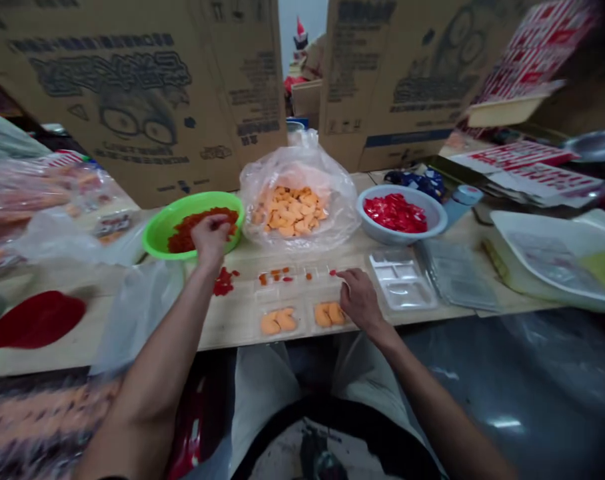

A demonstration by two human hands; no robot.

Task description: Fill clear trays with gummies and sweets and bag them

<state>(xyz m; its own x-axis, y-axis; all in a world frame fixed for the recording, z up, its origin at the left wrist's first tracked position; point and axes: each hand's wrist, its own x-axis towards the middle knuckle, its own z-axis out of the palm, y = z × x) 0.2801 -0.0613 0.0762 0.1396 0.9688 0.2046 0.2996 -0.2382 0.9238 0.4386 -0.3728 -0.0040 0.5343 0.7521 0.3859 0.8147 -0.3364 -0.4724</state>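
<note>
Both half-curled, holds unclear: left hand (211,235) over round green plastic bowl (155,233), right hand (361,300) near tabletop's front edge (226,323). Nudge small red piece (333,273) gently

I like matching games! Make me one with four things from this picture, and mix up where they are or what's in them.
Things:
1. left hand
2. right hand
3. pale blue bowl
4. clear plastic bag

Clues:
A. holds shiny red pieces
B. at the green bowl
C. holds light orange pieces
D. fingertips by a small red piece

Right pairs: 1-B, 2-D, 3-A, 4-C
</note>
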